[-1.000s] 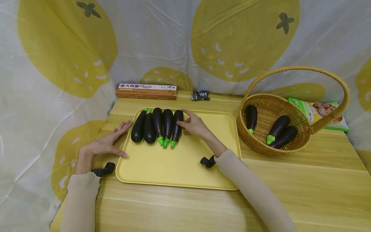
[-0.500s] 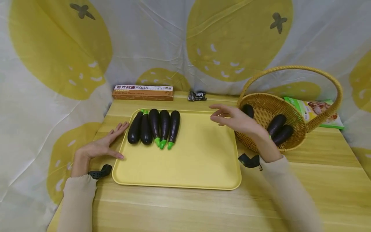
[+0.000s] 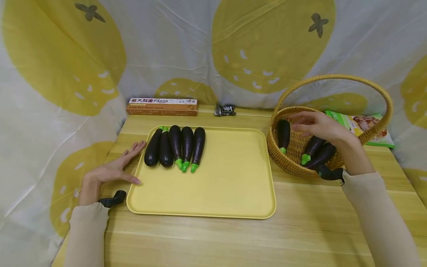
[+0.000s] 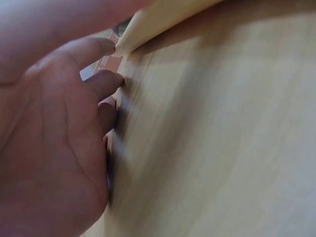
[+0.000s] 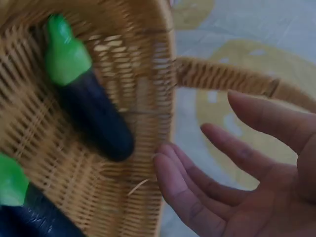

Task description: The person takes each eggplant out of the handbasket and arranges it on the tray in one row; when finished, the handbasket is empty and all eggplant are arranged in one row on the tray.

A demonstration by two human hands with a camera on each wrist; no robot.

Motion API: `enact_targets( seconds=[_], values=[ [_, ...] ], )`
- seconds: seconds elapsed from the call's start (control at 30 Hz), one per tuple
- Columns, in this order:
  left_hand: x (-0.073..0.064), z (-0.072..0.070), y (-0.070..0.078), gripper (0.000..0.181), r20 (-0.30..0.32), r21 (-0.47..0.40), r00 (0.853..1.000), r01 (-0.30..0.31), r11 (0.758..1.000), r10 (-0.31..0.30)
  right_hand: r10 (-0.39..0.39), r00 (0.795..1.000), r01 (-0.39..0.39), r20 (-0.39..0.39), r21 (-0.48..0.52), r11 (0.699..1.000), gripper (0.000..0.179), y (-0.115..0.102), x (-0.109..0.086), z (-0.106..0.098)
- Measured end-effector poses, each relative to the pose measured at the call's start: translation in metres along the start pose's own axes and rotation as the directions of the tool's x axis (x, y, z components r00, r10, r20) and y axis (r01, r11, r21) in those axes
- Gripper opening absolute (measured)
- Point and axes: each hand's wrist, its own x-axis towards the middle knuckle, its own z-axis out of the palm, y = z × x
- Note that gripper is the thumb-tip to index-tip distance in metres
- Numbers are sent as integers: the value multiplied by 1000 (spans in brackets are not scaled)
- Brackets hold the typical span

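Several dark purple eggplants [image 3: 175, 142] with green stems lie in a row on the left side of a yellow tray [image 3: 230, 178]. The left hand [image 3: 111, 168] rests at the tray's left rim with fingers spread; the left wrist view shows its fingertips by the tray's edge. Over the wicker basket [image 3: 290, 165] hovers the right hand [image 3: 320, 126], fingers loosely bent and nothing between them. Inside the basket, one eggplant [image 3: 283, 134] leans at the left wall, seen whole in the right wrist view [image 5: 94, 108]. Two more eggplants [image 3: 321, 155] lie below the hand, partly covered by it.
The basket's tall arched handle [image 3: 343, 77] rises above the right hand. Behind the tray stand a pasta box [image 3: 161, 107] and a small black packet [image 3: 225, 110]. A green and white bag [image 3: 380, 137] lies behind the basket. A lemon-print cloth [image 3: 186, 44] hangs at the back.
The right hand has left the rightmost eggplant on the tray and moved right to over the basket. The left hand has stayed at the tray's rim. The head view has shifted slightly.
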Motion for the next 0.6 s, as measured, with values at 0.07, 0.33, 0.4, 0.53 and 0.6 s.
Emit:
enact_targets(
  seconds=[0.07,0.33,0.4,0.53,0.6],
  values=[
    [0,-1,-1,127,1,5,1000,-8,1000,8,31,999,-31,14,12,999,59,9,9,-2],
    [-1,0,-3,127,-4,5,1000,-13,1000,13,115,982,-136,151,138,981,68,24,38,-2],
    [-1,-1,-4,127,-2,-2,1000,-19,1000,19,124,975,-154,186,155,976,71,25,42,-2],
    [-1,0,-3,127,-7,-4,1000,-24,1000,24,133,967,-168,219,149,974,73,26,47,1],
    [-1,1,-2,127,-6,-2,1000,-23,1000,23,137,966,-170,218,140,975,73,28,50,4]
  ],
)
